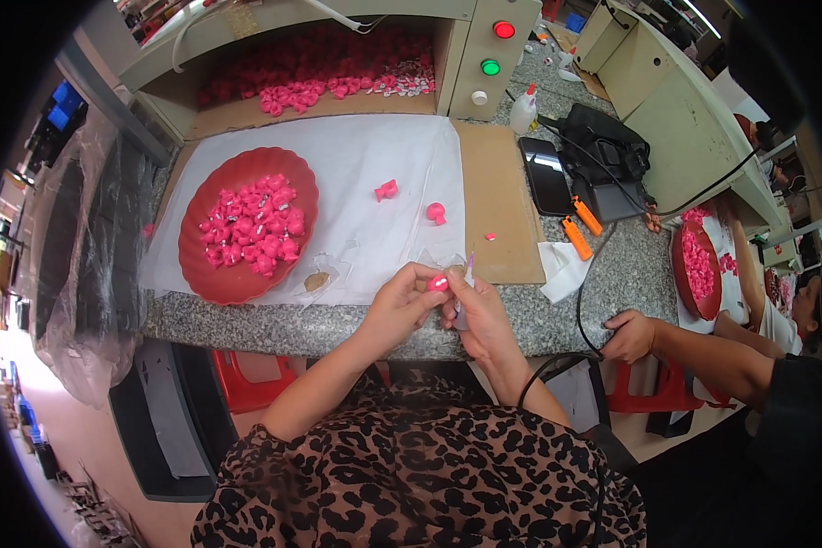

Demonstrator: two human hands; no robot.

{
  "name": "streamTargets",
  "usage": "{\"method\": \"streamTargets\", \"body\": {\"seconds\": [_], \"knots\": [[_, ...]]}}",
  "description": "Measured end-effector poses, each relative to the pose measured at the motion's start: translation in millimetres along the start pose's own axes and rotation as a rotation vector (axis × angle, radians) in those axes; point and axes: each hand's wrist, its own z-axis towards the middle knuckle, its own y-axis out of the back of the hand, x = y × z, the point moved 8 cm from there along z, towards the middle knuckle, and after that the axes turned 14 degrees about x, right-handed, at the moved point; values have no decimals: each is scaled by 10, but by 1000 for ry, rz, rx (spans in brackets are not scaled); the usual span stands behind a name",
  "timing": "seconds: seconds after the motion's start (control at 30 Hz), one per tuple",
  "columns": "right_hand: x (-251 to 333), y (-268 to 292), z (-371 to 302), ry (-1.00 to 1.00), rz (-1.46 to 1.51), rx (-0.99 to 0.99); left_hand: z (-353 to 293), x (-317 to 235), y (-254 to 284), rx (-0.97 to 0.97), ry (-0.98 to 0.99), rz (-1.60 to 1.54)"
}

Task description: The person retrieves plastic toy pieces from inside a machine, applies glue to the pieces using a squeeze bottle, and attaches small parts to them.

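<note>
Above the table's front edge, my left hand [400,300] is closed on a small pink figurine piece [436,284] with a white patch on it. My right hand [486,315] is closed around a small translucent bottle [461,319] with a thin tip pointing up, and its thumb is beside the pink piece. Two loose pink pieces, one [386,190] farther back and one [437,214] nearer, lie on the white sheet [356,151]. To the left stands a red scalloped bowl [196,265] heaped with pink pieces, some with silvery-white parts.
Behind the sheet, an open cabinet holds a pile of pink pieces [288,96]. A glue bottle [523,111], a phone [545,175], a black bag [603,146] and orange lighters [576,237] are on the right. Another person's hand [629,336] grips the table edge near a black cable.
</note>
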Motion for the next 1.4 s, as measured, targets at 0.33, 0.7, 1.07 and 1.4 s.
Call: {"method": "streamTargets", "body": {"seconds": [0.33, 0.7, 1.07, 1.4], "knots": [[-12, -8, -33, -30, 15, 45, -52, 178, 52, -65, 144, -312], [-10, -46, -37, -26, 25, 95, -59, 222, 19, -24, 183, -475], [-24, 36, -46, 12, 140, 121, -128, 19, -250, 364, 117, -741], [-13, 43, -67, 7, 172, 64, -774, -570, 1169, -756, -461, -651]]}}
